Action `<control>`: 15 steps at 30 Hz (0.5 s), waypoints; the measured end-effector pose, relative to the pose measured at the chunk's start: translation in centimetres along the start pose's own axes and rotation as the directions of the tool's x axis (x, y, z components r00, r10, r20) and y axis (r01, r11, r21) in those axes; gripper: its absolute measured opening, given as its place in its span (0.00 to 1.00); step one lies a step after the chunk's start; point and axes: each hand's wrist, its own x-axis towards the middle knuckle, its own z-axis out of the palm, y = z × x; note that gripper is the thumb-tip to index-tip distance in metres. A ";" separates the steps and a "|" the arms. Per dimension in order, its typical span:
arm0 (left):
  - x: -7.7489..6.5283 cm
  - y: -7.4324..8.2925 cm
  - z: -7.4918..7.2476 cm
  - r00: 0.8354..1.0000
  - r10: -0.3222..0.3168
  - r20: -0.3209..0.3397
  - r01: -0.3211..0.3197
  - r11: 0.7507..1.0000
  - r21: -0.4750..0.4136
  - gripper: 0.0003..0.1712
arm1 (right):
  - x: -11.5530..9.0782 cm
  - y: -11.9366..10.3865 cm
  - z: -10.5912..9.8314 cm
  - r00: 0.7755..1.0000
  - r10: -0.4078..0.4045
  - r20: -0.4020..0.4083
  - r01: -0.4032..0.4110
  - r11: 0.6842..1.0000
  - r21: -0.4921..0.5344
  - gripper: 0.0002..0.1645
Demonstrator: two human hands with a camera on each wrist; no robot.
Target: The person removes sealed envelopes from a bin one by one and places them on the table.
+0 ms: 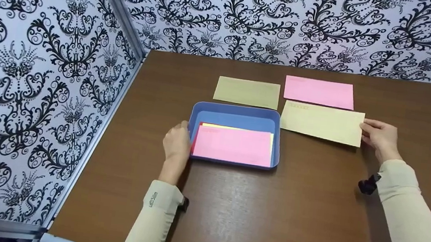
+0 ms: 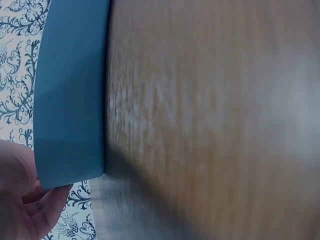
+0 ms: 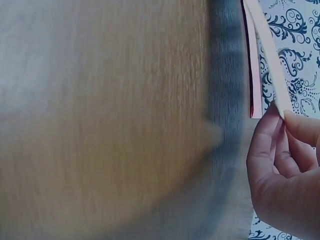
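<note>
Head view: work judged partway, a pink-topped envelope stack [image 1: 233, 145] inside the blue tray [image 1: 238, 120], left hand [image 1: 177, 141] gripping its side, right hand [image 1: 381, 138] pinching the cream envelope [image 1: 322, 124] beside it, olive envelope [image 1: 247, 92] and far pink envelope [image 1: 319, 92] remaining on the surface [image 1: 269, 218].

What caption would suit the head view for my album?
Right hand pinches a cream envelope; left hand grips a blue tray where a pink envelope lies uppermost.
</note>
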 end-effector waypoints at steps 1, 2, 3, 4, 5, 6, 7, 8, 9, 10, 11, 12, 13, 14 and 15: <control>0.0 0.0 0.0 1.000 -0.001 0.002 0.001 1.000 -0.001 0.11 | 0.0 0.0 0.1 1.000 0.000 -0.007 0.000 1.000 0.000 0.10; 0.0 0.0 0.0 1.000 -0.002 0.004 0.002 1.000 0.001 0.12 | 0.1 -0.1 0.1 1.000 -0.001 -0.013 0.001 1.000 -0.001 0.09; 0.0 0.0 0.0 1.000 -0.003 0.006 0.003 1.000 -0.002 0.12 | 0.1 -0.1 0.1 1.000 -0.002 -0.020 0.002 1.000 -0.011 0.07; 0.0 0.0 0.0 1.000 -0.006 0.008 0.006 1.000 -0.004 0.12 | 0.1 -0.1 0.2 1.000 -0.005 -0.025 0.004 1.000 -0.022 0.06; 0.0 0.0 0.0 1.000 -0.008 0.009 0.008 1.000 -0.006 0.12 | 0.1 -0.2 0.2 1.000 -0.006 -0.028 0.005 1.000 -0.022 0.05; 0.0 0.0 0.0 1.000 -0.008 0.011 0.008 1.000 -0.007 0.12 | 0.0 -0.2 0.3 1.000 -0.005 -0.029 0.005 1.000 -0.003 0.05; -0.1 0.0 0.0 1.000 -0.008 0.010 0.008 1.000 -0.006 0.12 | 0.0 -0.2 0.3 1.000 -0.005 -0.029 0.005 1.000 0.014 0.05; -0.1 0.0 0.0 1.000 -0.009 0.010 0.009 1.000 -0.004 0.12 | 0.0 -0.2 0.3 1.000 -0.002 -0.029 0.003 0.999 0.034 0.05; -0.1 0.1 0.0 1.000 -0.010 0.008 0.010 1.000 -0.004 0.12 | -0.1 -0.2 0.3 1.000 0.001 -0.028 0.001 0.998 0.056 0.05; -0.1 0.1 0.0 1.000 -0.010 0.006 0.010 1.000 -0.001 0.12 | -0.1 -0.2 0.3 1.000 0.005 -0.024 -0.003 0.997 0.083 0.05; -0.1 0.1 0.0 1.000 -0.009 0.003 0.009 1.000 0.003 0.12 | -0.2 -0.1 0.3 1.000 0.012 -0.019 -0.009 0.993 0.118 0.06; 0.0 0.1 0.0 1.000 -0.008 0.001 0.008 1.000 0.007 0.12 | -0.3 -0.1 0.3 1.000 0.016 -0.015 -0.014 0.990 0.138 0.06; 0.0 0.1 0.0 1.000 -0.008 0.000 0.008 1.000 0.009 0.12 | -0.3 0.0 0.3 1.000 0.019 -0.012 -0.017 0.988 0.151 0.07; 0.0 0.1 0.0 1.000 -0.009 -0.001 0.009 1.000 0.010 0.12 | -0.3 0.0 0.3 1.000 0.020 -0.009 -0.018 0.987 0.159 0.07; 0.0 0.1 0.0 1.000 -0.008 -0.002 0.008 1.000 0.010 0.12 | -0.4 0.0 0.3 1.000 0.021 -0.008 -0.020 0.986 0.164 0.08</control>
